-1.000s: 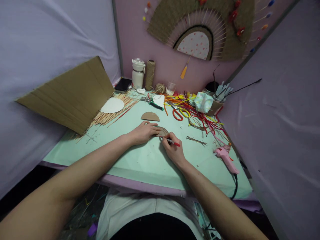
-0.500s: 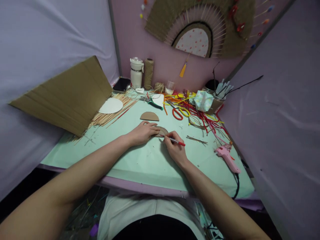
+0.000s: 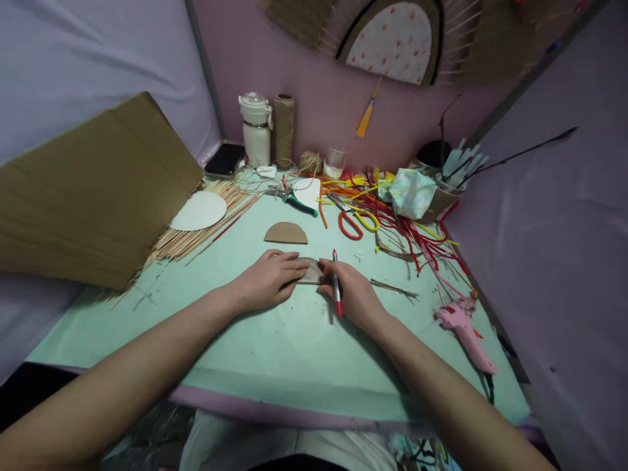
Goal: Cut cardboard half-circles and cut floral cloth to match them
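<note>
The protractor (image 3: 311,271) lies flat on the surface (image 3: 294,347), between the two hands and touched by both. The left hand (image 3: 269,278) presses its left part with spread fingers; the right hand (image 3: 350,288) grips a red-ended pen (image 3: 336,288) and touches its right end.

Shows mint green across the tabletop (image 3: 275,353). Bears a half-round cardboard piece (image 3: 286,233) near the middle, green-handled cutters (image 3: 300,206) behind it, scissors (image 3: 350,226) to its right, thin sticks (image 3: 189,242) at left, a pink glue gun (image 3: 468,337) near the right edge.
</note>
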`<state>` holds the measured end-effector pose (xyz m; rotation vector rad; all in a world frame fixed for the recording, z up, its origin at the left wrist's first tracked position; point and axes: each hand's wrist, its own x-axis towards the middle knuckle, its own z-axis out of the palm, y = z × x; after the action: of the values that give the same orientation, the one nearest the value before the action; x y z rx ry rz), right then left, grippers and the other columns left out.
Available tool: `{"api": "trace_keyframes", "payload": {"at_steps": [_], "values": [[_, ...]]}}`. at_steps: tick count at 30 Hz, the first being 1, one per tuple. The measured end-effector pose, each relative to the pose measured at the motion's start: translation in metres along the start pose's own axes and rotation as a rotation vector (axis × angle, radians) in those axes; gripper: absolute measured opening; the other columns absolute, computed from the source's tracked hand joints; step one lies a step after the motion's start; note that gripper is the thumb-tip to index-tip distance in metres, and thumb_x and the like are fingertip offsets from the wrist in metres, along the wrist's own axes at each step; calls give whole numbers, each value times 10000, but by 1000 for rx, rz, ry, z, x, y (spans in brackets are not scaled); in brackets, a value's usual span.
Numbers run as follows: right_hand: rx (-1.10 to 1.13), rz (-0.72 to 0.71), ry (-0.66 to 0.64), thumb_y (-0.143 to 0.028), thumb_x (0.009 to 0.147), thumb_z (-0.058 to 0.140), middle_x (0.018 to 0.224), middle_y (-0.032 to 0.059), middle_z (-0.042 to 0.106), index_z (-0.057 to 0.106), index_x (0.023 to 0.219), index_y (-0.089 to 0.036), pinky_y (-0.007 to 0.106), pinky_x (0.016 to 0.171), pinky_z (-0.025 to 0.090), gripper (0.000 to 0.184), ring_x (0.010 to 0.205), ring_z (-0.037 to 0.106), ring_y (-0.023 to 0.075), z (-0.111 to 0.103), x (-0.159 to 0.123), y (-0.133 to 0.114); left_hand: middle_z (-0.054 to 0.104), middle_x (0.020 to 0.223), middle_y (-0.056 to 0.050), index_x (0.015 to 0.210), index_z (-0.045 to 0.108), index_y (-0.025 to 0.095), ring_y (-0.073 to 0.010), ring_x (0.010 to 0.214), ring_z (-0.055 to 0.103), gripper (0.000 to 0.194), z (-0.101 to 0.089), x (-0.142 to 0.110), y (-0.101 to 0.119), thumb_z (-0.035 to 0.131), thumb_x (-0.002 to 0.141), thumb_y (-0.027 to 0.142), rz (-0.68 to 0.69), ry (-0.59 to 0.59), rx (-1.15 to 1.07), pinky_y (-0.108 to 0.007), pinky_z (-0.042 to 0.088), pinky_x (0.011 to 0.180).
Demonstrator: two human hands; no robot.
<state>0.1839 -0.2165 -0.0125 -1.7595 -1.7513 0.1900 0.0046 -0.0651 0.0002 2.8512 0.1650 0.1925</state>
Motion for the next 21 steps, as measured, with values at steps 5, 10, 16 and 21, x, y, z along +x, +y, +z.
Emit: {"api": "trace_keyframes", "payload": {"at_steps": [5, 10, 16, 21], "values": [[13, 3, 22, -184, 876, 583, 993, 79, 694, 540, 1237, -222, 367, 801, 533, 365, 901, 647, 224, 7, -3, 3, 573, 1370, -49, 1303, 564, 249, -254, 1321, 450, 385, 2, -1, -3, 418, 947, 233, 15, 2, -33, -445, 368, 1031], [-15, -5, 32, -156, 914, 511, 981, 86, 695, 521, 1276, -218, 356, 786, 544, 367, 892, 657, 222, 10, -3, 5, 545, 1388, -77, 1278, 578, 250, -250, 1297, 464, 364, 2, -1, -2, 418, 951, 234, 15, 56, -67, -454, 417, 1022], [-42, -13, 32, -153, 930, 486, 1015, 104, 697, 510, 1299, -205, 366, 785, 561, 373, 908, 667, 224, 11, -3, 4, 517, 1377, -129, 1223, 618, 245, -275, 1252, 486, 343, 9, -5, 2, 411, 956, 304, -100, 119, -33, -467, 436, 1007], [-50, -23, 54, -117, 911, 500, 1088, 117, 697, 528, 1300, -207, 372, 822, 569, 400, 960, 677, 228, 11, -3, 4, 545, 1366, -84, 1270, 564, 283, -253, 1243, 498, 367, 11, -5, 8, 370, 966, 353, -232, 101, -147, -451, 436, 1010]]}}
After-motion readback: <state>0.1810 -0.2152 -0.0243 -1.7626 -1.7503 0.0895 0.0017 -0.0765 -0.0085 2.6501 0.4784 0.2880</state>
